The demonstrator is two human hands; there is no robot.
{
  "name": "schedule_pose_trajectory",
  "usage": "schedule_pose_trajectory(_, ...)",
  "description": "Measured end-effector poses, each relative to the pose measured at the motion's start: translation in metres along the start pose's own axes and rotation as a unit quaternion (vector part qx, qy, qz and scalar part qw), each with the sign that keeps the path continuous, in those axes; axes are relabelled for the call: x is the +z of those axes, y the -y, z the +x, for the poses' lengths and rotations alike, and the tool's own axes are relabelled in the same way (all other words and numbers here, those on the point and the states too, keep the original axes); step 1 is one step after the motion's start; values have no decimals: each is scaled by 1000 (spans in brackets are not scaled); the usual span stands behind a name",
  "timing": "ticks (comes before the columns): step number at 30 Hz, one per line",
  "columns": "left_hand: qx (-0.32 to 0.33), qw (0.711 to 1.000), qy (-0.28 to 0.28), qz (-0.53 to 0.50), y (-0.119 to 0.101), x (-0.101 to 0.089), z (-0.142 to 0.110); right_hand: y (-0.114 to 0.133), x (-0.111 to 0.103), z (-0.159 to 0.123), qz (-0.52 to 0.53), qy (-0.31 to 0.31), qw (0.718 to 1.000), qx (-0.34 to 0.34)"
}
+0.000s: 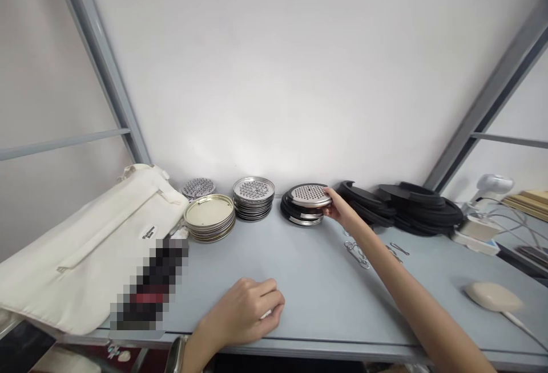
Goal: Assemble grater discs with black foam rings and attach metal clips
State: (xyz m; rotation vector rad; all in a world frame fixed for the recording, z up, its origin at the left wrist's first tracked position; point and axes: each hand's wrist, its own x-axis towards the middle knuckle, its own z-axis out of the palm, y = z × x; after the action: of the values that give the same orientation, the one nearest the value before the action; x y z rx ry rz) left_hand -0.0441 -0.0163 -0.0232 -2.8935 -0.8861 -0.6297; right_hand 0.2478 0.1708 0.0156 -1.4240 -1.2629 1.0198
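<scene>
My right hand [336, 206] reaches far forward, its thumb on top and fingers under the rim of a round perforated metal plate [309, 193]. That plate sits at the top of a pile of black rings and metal discs [295, 213]; whether it is lifted off them I cannot tell. My left hand [244, 311] rests curled near the table's front edge, with a small white bit showing between its fingers that I cannot make out. Left of the pile stand a stack of perforated metal plates [253, 190] and a stack of pale gold-rimmed discs [209, 213].
Black rings [370, 205] and a larger black pile [422, 207] stand along the wall. Small metal hooks [356, 253] lie under my right forearm. A cream bag [107, 236] covers the left side. A white corded object [492, 296] lies at the right of the grey table [317, 287].
</scene>
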Motion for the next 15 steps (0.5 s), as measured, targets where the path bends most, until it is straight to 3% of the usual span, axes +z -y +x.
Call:
schedule_pose_trajectory(6, 3, 1000, 6, -1, -1, 1, 1, -11, -10, -3, -147, -23, 989, 14)
schedule_pose_trajectory(15, -3, 1000, 17, -1, -1, 3, 0, -10, -6, -3, -338, -58, 939, 2)
